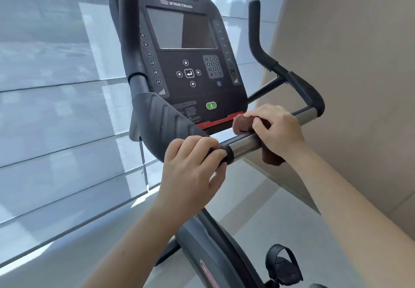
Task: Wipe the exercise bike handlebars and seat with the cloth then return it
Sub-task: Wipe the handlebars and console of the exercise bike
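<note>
Cloth (243, 124), brown, is lying draped over the bike's metal handlebar (244, 146), with the right hand (275, 128) closing around it and the bar. The left hand (195, 159) is gripping the black end. A loose grip could be letting the hanging corner slip off.

A reddish-brown cloth (243, 124) lies on the silver-and-black handlebars (246, 146), below a black console (186, 63) with a red strip.

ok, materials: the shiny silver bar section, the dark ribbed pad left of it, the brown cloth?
Silver bar section: likely polished metal, given its mirror-like highlights. Dark ribbed pad: matte moulded rubber or plastic, can't tell which. Brown cloth: soft napped fabric, bunched under the right hand.
</note>
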### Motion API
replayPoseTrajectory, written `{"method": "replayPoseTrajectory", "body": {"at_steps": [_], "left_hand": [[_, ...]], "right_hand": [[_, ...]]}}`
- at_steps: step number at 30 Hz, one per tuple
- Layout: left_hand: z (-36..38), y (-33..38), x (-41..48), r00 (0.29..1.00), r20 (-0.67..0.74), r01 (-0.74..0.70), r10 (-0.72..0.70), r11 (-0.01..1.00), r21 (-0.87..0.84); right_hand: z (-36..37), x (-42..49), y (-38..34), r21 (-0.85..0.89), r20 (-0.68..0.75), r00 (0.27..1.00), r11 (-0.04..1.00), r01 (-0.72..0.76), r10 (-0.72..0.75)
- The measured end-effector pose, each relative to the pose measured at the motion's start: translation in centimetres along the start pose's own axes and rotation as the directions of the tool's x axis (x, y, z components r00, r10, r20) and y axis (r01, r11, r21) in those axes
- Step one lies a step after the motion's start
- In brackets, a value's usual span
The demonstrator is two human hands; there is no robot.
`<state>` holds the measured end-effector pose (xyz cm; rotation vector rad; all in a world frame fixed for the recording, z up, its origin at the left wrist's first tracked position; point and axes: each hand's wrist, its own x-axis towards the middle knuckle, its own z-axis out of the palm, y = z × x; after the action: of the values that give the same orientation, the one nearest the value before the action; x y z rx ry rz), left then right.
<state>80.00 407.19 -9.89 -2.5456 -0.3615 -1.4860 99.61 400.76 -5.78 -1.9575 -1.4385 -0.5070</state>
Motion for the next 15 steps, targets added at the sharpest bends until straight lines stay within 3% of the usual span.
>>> {"method": "replayPoseTrajectory", "body": {"at_steps": [4, 8, 12, 15], "left_hand": [[0.5, 0.5, -0.4, 0.996, -0.05, 0.076, -0.074, 0.997, 0.028], [1.1, 0.8, -0.6, 0.988, -0.124, 0.099, -0.092, 0.994, 0.048], [1.3, 0.9, -0.9, 0.984, -0.133, 0.122, -0.115, 0.991, 0.049], [1.4, 1.2, -0.9, 0.977, -0.122, 0.182, -0.175, 0.982, 0.046]], "right_hand": [[0.8, -0.3, -1.0, -0.026, -0.055, 0.998, 1.0, -0.009, 0.008], [2.6, -2.5, -5.1, 0.032, -0.19, 0.976, 0.993, 0.116, -0.108], [2.4, -2.9, -3.0, 0.039, -0.263, 0.94, 0.972, 0.234, -0.216], [2.0, -2.3, 0.5, 0.021, -0.308, 0.943, 0.989, 0.144, -0.13]]}}
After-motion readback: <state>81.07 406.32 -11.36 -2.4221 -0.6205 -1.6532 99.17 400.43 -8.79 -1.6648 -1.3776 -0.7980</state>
